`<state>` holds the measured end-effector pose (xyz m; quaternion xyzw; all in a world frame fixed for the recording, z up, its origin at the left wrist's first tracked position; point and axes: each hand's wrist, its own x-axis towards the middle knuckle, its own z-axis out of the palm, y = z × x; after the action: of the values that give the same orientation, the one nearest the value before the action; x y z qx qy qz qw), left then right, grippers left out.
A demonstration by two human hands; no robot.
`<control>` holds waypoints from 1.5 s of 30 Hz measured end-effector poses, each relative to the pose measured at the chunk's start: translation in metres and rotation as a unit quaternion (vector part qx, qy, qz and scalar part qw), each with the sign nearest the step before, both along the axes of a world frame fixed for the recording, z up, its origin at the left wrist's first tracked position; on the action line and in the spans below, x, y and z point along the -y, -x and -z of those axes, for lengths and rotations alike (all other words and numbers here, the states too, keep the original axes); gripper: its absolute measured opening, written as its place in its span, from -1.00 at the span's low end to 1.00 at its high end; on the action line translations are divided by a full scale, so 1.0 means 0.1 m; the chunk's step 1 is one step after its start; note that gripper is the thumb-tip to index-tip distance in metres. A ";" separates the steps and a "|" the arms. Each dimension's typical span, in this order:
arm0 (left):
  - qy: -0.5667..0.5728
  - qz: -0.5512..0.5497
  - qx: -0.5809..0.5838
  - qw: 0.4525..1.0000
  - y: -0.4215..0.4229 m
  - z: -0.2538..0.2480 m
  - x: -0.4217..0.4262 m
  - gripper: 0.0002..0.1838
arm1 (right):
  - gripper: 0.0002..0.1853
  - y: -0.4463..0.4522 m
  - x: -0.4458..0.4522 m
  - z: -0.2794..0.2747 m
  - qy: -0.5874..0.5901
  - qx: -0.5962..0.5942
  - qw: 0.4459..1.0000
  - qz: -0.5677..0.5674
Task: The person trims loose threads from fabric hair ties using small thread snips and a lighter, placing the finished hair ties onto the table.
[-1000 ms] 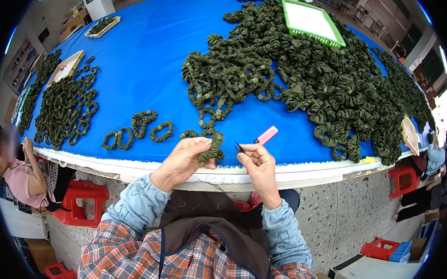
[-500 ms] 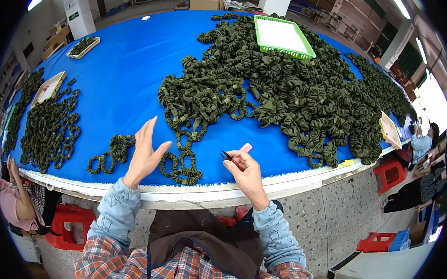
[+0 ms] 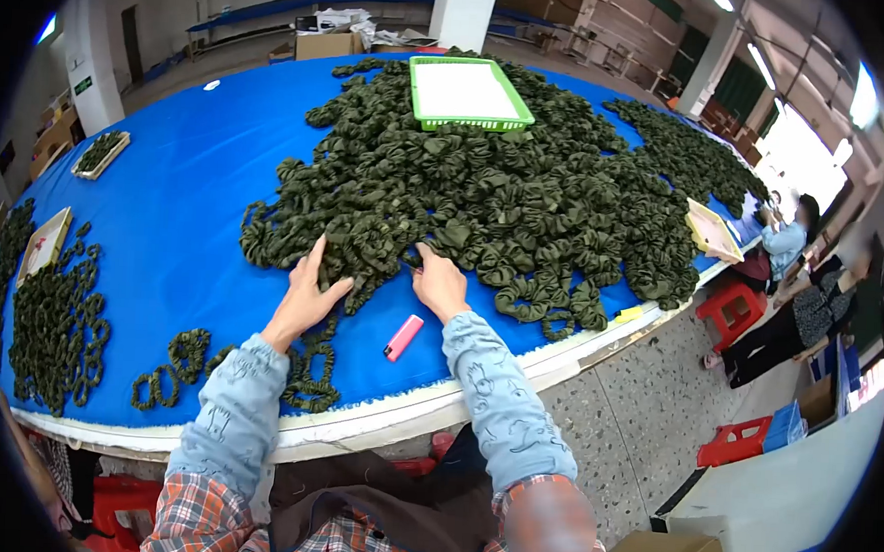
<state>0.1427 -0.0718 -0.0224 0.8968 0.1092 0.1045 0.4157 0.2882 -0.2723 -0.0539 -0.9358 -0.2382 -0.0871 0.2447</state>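
A large heap of dark green scrunchies (image 3: 436,192) covers the middle of the blue table. My left hand (image 3: 305,298) lies at the heap's near edge, fingers stretched and thumb apart, touching scrunchies without gripping any. My right hand (image 3: 442,284) is a little to the right, its fingers curled round small thread snips that are mostly hidden; only a dark tip shows beside the scrunchies. Between my forearms a pink lighter (image 3: 403,337) lies on the cloth. A few scrunchies (image 3: 309,374) trail down next to my left wrist, and several more (image 3: 188,352) lie left of it.
A green basket (image 3: 473,92) with a white bottom sits on the heap. To the left are more scrunchies (image 3: 55,318) and a shallow tray (image 3: 44,247). At the right edge are a cream tray (image 3: 713,231), a yellow object (image 3: 628,314), red stools (image 3: 731,310) and people (image 3: 787,247).
Both hands have reached forward to the heap, away from the table's near edge. The lighter now shows fully, and the view has turned to the right.
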 end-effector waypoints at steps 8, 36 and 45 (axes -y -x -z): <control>-0.145 -0.018 -0.024 0.989 1.25 0.23 0.25 -0.18 | -0.78 -0.02 0.28 0.04 -0.026 -0.022 0.993 -0.114; 0.182 0.537 0.429 0.703 2.14 -1.78 1.01 -0.86 | -0.86 1.36 0.66 -0.07 -0.451 -0.375 0.803 -0.107; 0.377 0.419 0.415 0.714 2.10 -1.56 1.34 -0.90 | -0.89 1.30 0.73 -0.04 -0.631 -0.509 0.573 -0.125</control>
<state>-0.0674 -0.2054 0.1333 0.4859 -0.4311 0.2312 0.7243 0.1580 -0.3452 -0.0495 -0.3961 -0.0738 0.3068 0.8623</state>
